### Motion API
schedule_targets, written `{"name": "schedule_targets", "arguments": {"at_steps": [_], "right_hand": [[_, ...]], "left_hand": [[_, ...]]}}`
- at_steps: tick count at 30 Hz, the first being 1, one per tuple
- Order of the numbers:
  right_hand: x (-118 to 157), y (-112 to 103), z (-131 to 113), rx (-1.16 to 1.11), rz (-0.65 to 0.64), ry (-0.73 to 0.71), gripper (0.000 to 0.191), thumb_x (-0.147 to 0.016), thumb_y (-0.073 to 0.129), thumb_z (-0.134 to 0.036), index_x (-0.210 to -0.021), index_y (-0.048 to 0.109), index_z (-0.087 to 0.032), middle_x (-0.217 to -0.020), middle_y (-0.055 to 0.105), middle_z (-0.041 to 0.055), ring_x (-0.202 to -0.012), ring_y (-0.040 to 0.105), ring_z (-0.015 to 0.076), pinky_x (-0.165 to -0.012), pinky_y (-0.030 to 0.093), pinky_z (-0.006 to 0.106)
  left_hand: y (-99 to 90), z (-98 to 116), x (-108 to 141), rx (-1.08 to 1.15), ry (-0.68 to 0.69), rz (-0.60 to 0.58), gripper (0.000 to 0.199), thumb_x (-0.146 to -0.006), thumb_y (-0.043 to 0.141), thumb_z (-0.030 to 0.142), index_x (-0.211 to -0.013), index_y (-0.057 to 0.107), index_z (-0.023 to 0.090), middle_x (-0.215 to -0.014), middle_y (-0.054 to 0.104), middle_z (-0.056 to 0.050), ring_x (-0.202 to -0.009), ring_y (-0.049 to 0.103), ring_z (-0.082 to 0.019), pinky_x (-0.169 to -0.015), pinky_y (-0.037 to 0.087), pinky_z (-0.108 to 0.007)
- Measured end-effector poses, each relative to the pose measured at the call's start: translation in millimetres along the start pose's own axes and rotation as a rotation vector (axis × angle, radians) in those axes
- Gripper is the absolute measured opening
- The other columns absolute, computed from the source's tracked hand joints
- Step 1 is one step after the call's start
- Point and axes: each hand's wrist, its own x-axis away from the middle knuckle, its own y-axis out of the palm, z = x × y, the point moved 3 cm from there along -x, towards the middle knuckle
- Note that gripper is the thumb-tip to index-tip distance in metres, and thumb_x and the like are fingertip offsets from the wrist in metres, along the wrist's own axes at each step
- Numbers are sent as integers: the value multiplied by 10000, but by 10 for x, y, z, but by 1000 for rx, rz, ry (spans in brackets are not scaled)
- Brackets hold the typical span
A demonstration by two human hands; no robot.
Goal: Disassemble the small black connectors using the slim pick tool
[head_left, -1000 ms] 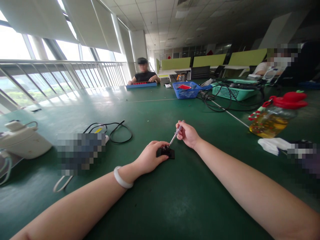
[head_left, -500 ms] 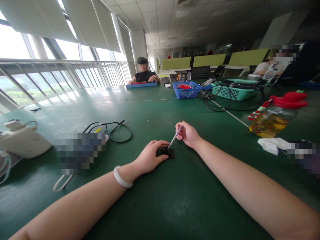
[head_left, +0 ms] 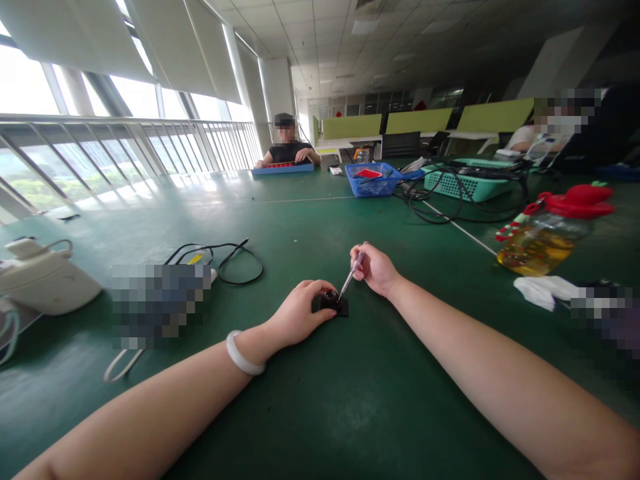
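Observation:
My left hand (head_left: 299, 312), with a white bangle at the wrist, grips a small black part with a flat base (head_left: 342, 307) between thumb and fingers on the green table. In my right hand (head_left: 376, 268) is a slim silver screwdriver (head_left: 351, 275), held in a pinch near its upper end. The tool slants down to the left, and its tip meets the black part just right of my left fingertips. My left fingers cover much of the part, so its exact kind cannot be made out.
A black cable (head_left: 245, 261) and a blurred-out object lie left of my hands, beside a white device (head_left: 47, 280). To the right stands a red-lidded bottle (head_left: 543, 243) near a white cloth (head_left: 545, 291). Farther back are a blue basket (head_left: 374, 183), a green basket (head_left: 475, 187) and a seated person (head_left: 286, 150).
Both hands keep nearly the same place. The screwdriver tip and the black part show only a very slight shift.

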Motion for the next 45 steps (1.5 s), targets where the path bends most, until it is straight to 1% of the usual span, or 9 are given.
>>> {"name": "schedule_targets", "arguments": {"at_steps": [14, 22, 34, 45], "right_hand": [[-8, -9, 21, 34, 29, -21, 217, -736, 576, -348, -611, 490, -194, -423, 410, -59, -338, 360, 77, -347, 275, 213], [-12, -29, 2, 17, 63, -33, 215, -749, 549, -344, -606, 489, -195, -414, 398, -60, -336, 362, 77, -347, 271, 211], [-19, -39, 8, 21, 65, -39, 219, -754, 567, -346, -616, 495, -192, -424, 417, -57, -333, 372, 76, -346, 280, 213], [-10, -19, 14, 23, 62, -42, 207, -748, 571, -323, -608, 520, -180, -419, 428, -50, -329, 378, 73, -343, 274, 207]], "left_hand": [[-8, 15, 2, 2, -11, 1, 321, -747, 677, 234, -1063, 625, 248, -1078, 641, -30, -1044, 566, -234, -950, 450, -367], [5, 2, 2, 8, 2, 3, 336, -750, 677, 232, -1079, 614, 248, -1089, 641, -29, -1045, 565, -232, -951, 446, -371], [2, 0, 7, 5, 12, 10, 354, -748, 676, 229, -1095, 615, 260, -1094, 636, -27, -1053, 564, -231, -954, 443, -358], [10, -10, 0, 16, 11, 23, 282, -743, 686, 219, -1010, 597, 233, -1015, 642, -14, -982, 580, -219, -900, 453, -342]]}}
